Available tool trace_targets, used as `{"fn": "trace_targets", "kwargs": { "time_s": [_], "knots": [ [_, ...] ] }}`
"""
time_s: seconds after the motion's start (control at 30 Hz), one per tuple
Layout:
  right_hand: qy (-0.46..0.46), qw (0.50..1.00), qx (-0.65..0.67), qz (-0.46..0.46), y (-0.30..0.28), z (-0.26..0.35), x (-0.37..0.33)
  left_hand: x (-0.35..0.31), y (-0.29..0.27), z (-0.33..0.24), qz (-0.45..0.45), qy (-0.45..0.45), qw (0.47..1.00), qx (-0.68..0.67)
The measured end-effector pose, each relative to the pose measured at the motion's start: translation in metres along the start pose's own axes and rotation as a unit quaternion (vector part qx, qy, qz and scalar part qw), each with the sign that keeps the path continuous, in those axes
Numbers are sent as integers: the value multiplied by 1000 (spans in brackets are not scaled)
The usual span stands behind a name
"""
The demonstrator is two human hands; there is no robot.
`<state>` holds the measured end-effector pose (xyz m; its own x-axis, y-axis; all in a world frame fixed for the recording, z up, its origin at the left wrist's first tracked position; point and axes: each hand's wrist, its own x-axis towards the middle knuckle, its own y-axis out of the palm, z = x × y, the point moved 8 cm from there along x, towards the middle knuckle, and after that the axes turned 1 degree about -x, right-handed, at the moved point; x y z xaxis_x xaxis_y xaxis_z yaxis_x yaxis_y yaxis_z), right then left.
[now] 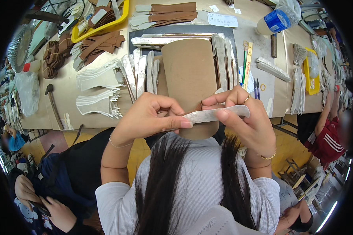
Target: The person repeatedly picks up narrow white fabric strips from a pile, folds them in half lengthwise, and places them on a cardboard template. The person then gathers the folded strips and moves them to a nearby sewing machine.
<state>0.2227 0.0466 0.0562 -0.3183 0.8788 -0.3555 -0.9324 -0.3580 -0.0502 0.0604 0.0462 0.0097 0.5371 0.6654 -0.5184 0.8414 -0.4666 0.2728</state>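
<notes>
Left hand pinching the silver strip at its left end, right hand gripping it toward the right, and it's stretched right across the near end of the board! Hammer lying left, jar far right.

Slim, scuffed silvery strip, round-ended, slightly slanted over a tan board's near end, brown strip partly visible behind.

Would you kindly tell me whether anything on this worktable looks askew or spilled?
I see nothing spilled, but the loose heap of brown strips at upper left lies criss-crossed, which looks untidy against the neater brown rows at top centre.
</notes>
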Motion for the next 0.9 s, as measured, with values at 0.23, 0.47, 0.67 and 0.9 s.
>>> {"fn": "trace_targets", "kwargs": {
  "time_s": [0.23,0.47,0.67,0.9],
  "knots": [
    [3,1000,-4,-17,-4,-3,3,-6,-6,-2,-20,23,997,71],
    [-73,990,-82,-85,-14,-15,7,7,-12,18,7,-17,1000,-7],
    [-106,985,-87,-103,-19,-19,10,11,-14,23,16,-16,1000,-4],
    [-108,981,-102,-123,-22,-23,11,13,-16,27,6,-22,1000,6]
  ]
}}
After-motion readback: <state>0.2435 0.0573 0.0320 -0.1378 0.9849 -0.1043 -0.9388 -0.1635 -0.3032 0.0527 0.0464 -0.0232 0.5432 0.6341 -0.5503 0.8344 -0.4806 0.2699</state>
